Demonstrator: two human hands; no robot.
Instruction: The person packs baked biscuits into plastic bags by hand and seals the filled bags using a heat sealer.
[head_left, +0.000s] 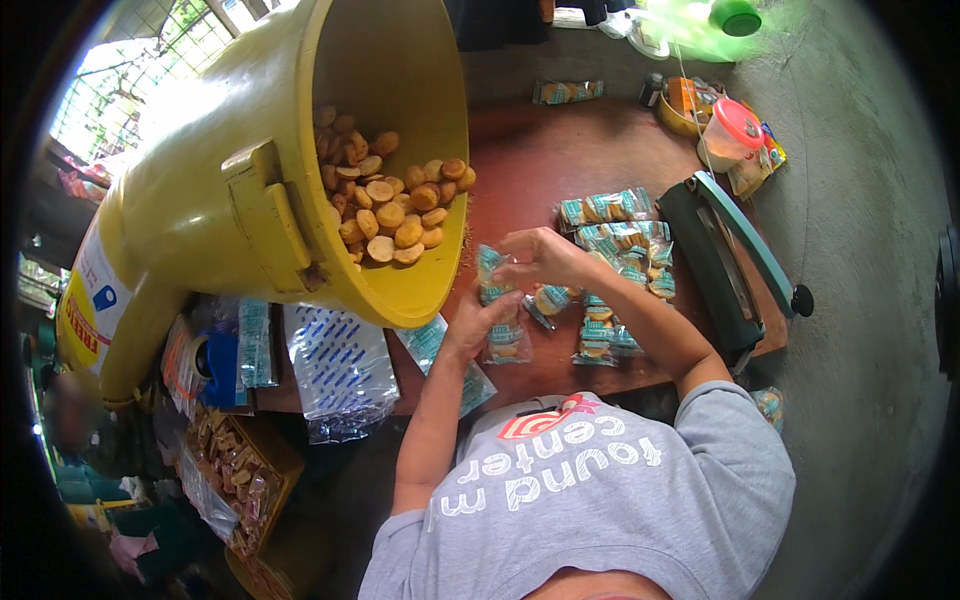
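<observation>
My left hand (480, 324) is shut around a clear plastic packet (504, 341) with teal print and round biscuits stacked inside. Over the packet's upper end is my right hand (551, 259), thumb and fingers curved; whether they grip the plastic or a biscuit is hidden. Just right of the held packet lies another small biscuit packet (553, 298). Farther right, several filled packets (619, 238) lie in rows and piles. A tilted yellow plastic tub (277, 97) opens toward my hands, with many loose round biscuits (390, 214) inside.
An impulse heat sealer (712, 259) stands at the table's right, its teal arm raised. Flat printed plastic bags (341, 367) and a blue tape dispenser (219, 367) are at left. Behind the sealer stand a pink-lidded container (731, 131) and a bowl (675, 118). A crate of wrapped goods (240, 480) sits lower left.
</observation>
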